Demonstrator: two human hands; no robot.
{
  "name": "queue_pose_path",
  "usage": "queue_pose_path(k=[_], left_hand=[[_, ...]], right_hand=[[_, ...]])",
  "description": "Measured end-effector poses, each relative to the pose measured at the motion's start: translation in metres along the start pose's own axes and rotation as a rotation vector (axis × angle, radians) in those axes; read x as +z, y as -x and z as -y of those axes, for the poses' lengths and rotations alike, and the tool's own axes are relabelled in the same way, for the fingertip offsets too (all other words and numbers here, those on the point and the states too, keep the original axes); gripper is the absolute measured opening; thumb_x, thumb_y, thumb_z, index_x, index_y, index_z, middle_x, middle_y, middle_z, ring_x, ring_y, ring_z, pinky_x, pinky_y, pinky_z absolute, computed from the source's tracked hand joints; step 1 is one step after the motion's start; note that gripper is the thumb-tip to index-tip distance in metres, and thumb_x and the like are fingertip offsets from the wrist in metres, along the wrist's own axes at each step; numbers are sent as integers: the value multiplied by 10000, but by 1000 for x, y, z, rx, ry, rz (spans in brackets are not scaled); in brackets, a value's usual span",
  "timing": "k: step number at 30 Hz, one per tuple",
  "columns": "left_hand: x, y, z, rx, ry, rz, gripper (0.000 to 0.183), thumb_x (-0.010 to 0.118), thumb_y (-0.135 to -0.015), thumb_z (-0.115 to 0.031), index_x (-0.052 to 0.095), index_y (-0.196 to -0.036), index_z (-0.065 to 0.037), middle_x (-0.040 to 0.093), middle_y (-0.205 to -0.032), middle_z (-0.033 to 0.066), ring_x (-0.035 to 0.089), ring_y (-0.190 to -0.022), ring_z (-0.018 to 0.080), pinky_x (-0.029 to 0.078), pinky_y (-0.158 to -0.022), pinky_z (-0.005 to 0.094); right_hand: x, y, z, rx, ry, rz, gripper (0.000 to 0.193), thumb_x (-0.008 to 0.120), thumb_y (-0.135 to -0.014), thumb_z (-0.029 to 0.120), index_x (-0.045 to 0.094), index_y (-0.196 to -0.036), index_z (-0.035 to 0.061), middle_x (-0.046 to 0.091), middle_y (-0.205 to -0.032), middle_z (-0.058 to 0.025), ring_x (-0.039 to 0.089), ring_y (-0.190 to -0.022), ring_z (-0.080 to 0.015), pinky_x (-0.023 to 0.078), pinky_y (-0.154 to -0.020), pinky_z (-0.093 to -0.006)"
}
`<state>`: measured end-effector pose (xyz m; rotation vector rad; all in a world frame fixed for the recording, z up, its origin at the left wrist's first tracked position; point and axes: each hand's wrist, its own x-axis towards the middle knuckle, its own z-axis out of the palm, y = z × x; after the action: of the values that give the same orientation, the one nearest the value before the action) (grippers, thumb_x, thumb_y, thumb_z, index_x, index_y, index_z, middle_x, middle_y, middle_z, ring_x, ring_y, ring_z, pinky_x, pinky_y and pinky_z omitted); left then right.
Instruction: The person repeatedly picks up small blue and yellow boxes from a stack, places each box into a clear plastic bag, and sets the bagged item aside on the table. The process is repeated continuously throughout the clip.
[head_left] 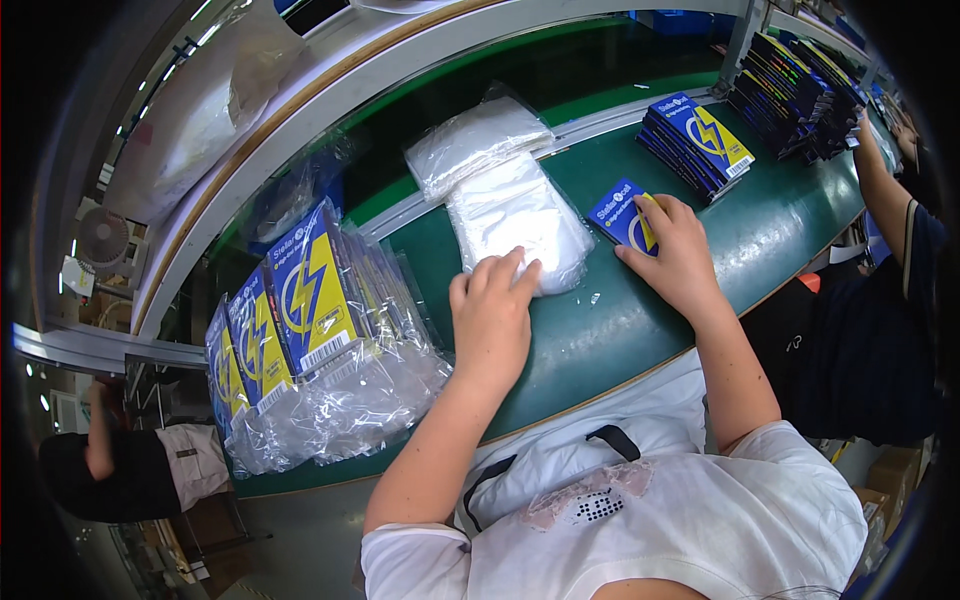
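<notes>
A stack of clear plastic bags [510, 215] lies on the green table in front of me. My left hand [493, 315] rests its fingertips on the near edge of these bags, fingers apart. My right hand [675, 250] grips a flat blue-and-yellow box [618, 212] by its right side, thumb below and fingers over the top. Part of this box is hidden under the fingers. Behind it, a leaning stack of matching boxes [690, 140] stands on the table. At the left, several such boxes in clear bags [315, 290] stand in rows.
Another bundle of plastic bags [478, 145] lies beyond the stack. More boxes [785, 95] stand at the far right, near another person's arm [880, 185]. A metal rail and shelf [330, 80] run along the far side. Another person [110, 465] is at the lower left.
</notes>
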<state>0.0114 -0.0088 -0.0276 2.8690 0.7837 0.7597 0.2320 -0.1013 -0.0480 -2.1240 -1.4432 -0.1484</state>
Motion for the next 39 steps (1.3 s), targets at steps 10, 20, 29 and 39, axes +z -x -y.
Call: queue_pose_path(k=[10, 20, 29, 39], left_hand=[[-13, -16, 3, -72, 230, -108, 235, 562, -839, 22, 622, -1066, 8, 597, -952, 135, 567, -910, 289, 448, -812, 364], [-16, -14, 2, -163, 454, -128, 149, 629, -807, 4, 662, -951, 17, 627, -978, 151, 619, -875, 271, 486, -756, 306], [-17, -17, 15, -523, 741, -76, 141, 653, -811, -1, 683, -948, -11, 591, -852, 48, 552, -725, 91, 445, -667, 214], [-26, -17, -4, -225, 365, -88, 174, 597, -784, 62, 644, -944, 12, 601, -815, 100, 591, -716, 169, 477, -677, 271]], right_hand=[[-14, 24, 16, 530, -1842, 352, 531, 638, -856, 325, 465, -1253, 18, 576, -985, -105, 567, -753, -113, 455, -551, -217], [-11, 18, 47, 477, -1976, 885, 644, 650, -821, 42, 318, -1360, -76, 580, -1187, -191, 619, -1030, -219, 504, -883, -329], [-8, -6, 40, 447, -1817, 934, 596, 649, -814, 12, 381, -1337, -89, 602, -1177, -179, 640, -998, -202, 517, -864, -311], [-3, 2, 50, 526, -1532, 529, 390, 634, -829, 38, 466, -1168, -57, 620, -1044, -129, 625, -910, -152, 507, -806, -269]])
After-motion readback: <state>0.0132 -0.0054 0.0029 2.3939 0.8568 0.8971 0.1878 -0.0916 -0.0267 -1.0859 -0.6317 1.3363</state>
